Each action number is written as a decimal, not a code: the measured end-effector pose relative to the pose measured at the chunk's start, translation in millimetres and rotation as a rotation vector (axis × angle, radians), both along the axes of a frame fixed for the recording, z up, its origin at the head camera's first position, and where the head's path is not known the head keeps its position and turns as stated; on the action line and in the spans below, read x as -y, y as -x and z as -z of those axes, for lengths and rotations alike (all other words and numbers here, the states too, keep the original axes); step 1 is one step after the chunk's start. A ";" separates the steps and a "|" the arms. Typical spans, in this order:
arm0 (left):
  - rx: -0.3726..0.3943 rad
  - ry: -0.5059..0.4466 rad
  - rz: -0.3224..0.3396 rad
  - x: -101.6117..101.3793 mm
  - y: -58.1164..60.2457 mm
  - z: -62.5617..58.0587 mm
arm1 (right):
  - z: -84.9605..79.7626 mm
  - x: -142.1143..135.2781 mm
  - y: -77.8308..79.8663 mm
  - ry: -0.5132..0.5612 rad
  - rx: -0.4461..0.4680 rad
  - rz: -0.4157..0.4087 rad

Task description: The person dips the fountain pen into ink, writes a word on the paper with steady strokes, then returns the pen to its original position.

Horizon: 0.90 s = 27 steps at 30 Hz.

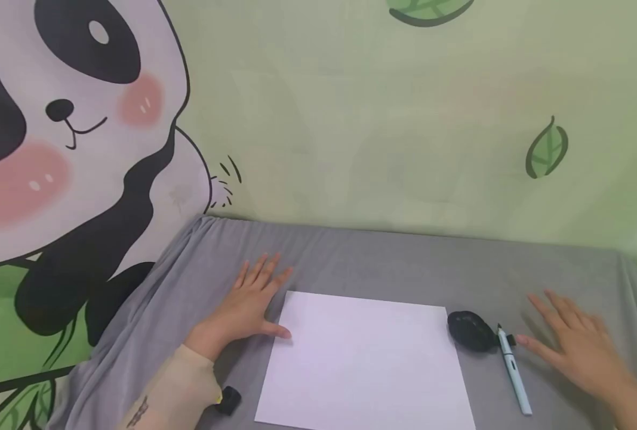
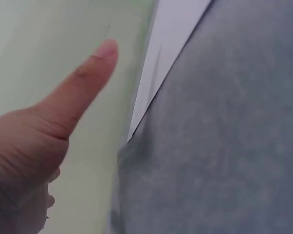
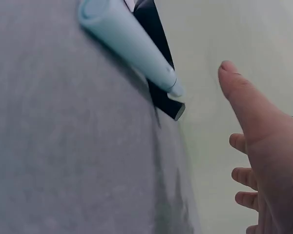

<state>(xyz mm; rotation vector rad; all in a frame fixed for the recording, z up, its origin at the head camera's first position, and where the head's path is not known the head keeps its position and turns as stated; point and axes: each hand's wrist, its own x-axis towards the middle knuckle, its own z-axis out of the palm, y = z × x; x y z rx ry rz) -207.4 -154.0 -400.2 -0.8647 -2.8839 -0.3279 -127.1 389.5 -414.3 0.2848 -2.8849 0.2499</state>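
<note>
A blank white sheet of paper [image 1: 366, 364] lies on the grey cloth in the head view. My left hand [image 1: 251, 301] is at its left edge, fingers spread, with the thumb reaching over that edge. In the left wrist view, the left thumb [image 2: 83, 85] is extended beside the paper [image 2: 168, 39]. My right hand [image 1: 578, 346] is spread to the right of a light blue pen [image 1: 517, 382] with a dark tip. Beside the pen, a black rounded object [image 1: 471, 331] with a stub passing behind it lies near the paper. Neither hand holds anything; contact with the cloth is unclear.
Grey cloth [image 1: 404, 257] covers the table, folded along its left and right sides. Behind it stands a pale green wall [image 1: 350, 119] with a large painted panda [image 1: 92, 149] and leaves. A small black block [image 1: 228, 401] is by the left cuff.
</note>
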 end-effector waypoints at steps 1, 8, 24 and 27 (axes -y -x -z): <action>-0.003 0.001 0.002 -0.5 -0.6 -1.0 | -1.6 1.1 0.1 0.009 -0.019 -0.012; -0.058 0.037 0.063 -7.5 -6.5 -11.1 | -15.5 13.1 -4.0 0.102 -0.054 -0.051; -0.090 0.004 0.263 -33.1 -26.6 -19.4 | -16.6 51.2 -29.0 0.130 -0.127 0.047; -0.075 0.019 0.277 -36.9 -28.1 -17.4 | -16.2 54.6 -33.6 0.146 -0.058 0.090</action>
